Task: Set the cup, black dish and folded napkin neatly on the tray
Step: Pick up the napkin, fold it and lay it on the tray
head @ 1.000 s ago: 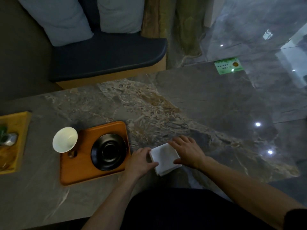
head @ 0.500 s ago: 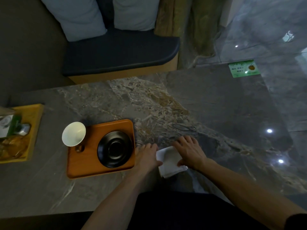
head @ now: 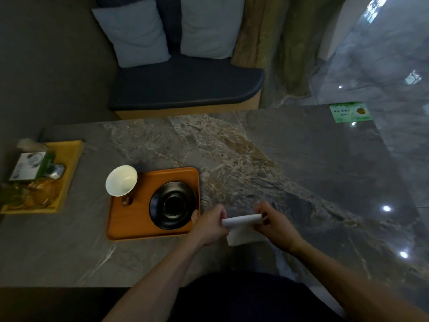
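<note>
Both hands' fingers [head: 261, 209] around napkin [head: 241, 220]

- The white paper napkin [head: 241, 220] lies on the grey marble table [head: 301, 163], between the fingers [head: 220, 211] of both hands.
- The orange wooden tray [head: 130, 221] sits just left of them, bearing the round black dish [head: 173, 209].
- The white cone-shaped cup [head: 121, 183] stands at the tray's far-left corner.

A glossy black dish [head: 173, 209] and smooth white cup [head: 121, 183] sit on a matt wooden tray [head: 130, 226]; polished veined stone forms the table [head: 301, 163]; the napkin [head: 243, 228] looks like soft paper.
</note>
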Tool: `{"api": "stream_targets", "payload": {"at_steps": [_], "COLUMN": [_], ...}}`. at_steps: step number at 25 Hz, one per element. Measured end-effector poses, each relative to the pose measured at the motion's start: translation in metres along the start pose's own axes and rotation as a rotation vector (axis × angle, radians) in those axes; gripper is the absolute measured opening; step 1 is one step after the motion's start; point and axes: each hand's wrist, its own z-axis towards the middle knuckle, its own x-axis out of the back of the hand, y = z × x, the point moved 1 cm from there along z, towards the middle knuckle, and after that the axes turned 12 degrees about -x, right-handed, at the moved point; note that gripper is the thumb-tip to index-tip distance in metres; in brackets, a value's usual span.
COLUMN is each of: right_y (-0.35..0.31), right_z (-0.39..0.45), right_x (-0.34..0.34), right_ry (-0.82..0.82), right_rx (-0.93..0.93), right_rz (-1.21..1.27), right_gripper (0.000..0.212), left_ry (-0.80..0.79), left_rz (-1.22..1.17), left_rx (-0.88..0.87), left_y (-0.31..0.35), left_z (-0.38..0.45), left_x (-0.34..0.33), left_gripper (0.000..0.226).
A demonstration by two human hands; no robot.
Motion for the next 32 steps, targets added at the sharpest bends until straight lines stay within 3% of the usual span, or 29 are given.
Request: {"api": "stream_targets", "payload": {"at_steps": [4,12,21,28,32], "right_y": [-0.021,-0.08,-0.154,-0.195,-0.207], "right_z": [-0.014,-0.015,0.006,0.015,0.018], "right_x": [-0.005,-0.068,-0.176,-0.248,-0.276], "right_ry": [-0.02,-0.08,-0.061,-0.18,-0.115], "right_rx": [0.001,-0.061,-0.163,-0.187,-0.201], "right_rz": [0.238,0.586,0.6,0.428,0.271], "right_gripper": [0.02,0.024,0.032,0.06,0.062], "left_ry": [0.09,0.219,0.37,0.345,0.392], "left_rz": [-0.463,-0.895,-0.949,-0.946,-0.91], "left_rx": [-0.045,0.018,0.145,0.287,0.325], "left_y": [-0.005,-0.046,-0.154,-0.236,-0.26], "left_z": [-0.035,-0.105,-0.151,-0.173,-0.177], "left_x": [0.023,0.078,0.101,0.115,0.114], "left_gripper": [0.029,0.022,0.016,0.032,0.027]}}
